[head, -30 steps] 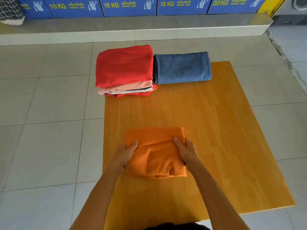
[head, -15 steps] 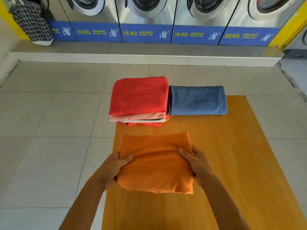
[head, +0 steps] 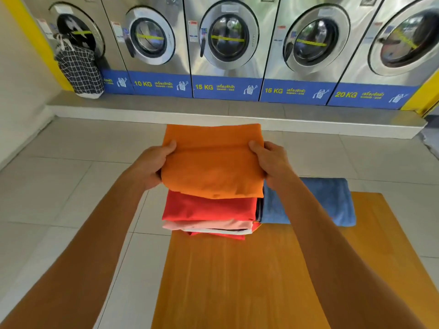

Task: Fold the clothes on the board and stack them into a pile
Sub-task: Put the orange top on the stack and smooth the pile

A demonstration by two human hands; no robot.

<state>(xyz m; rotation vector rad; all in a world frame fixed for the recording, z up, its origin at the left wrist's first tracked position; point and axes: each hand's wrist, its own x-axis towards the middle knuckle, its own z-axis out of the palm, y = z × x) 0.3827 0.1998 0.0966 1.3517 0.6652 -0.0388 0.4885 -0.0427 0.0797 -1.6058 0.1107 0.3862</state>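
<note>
A folded orange garment (head: 212, 162) hangs in the air above the pile of folded clothes (head: 209, 217), whose top piece is red with pink and white layers beneath. My left hand (head: 152, 166) grips the garment's left edge and my right hand (head: 268, 160) grips its right edge, thumbs on top. The pile sits at the far left corner of the wooden board (head: 249, 281). The orange garment hides the far part of the pile.
A folded blue towel (head: 332, 200) lies on the board just right of the pile. Tiled floor (head: 59, 186) surrounds the board. Beyond it a raised step (head: 213, 110) carries a row of washing machines (head: 225, 43) and a checked laundry bag (head: 78, 70).
Both hands lifted the orange garment off the board and carried it forward over the red-topped pile. The camera tilted up, showing the machines.
</note>
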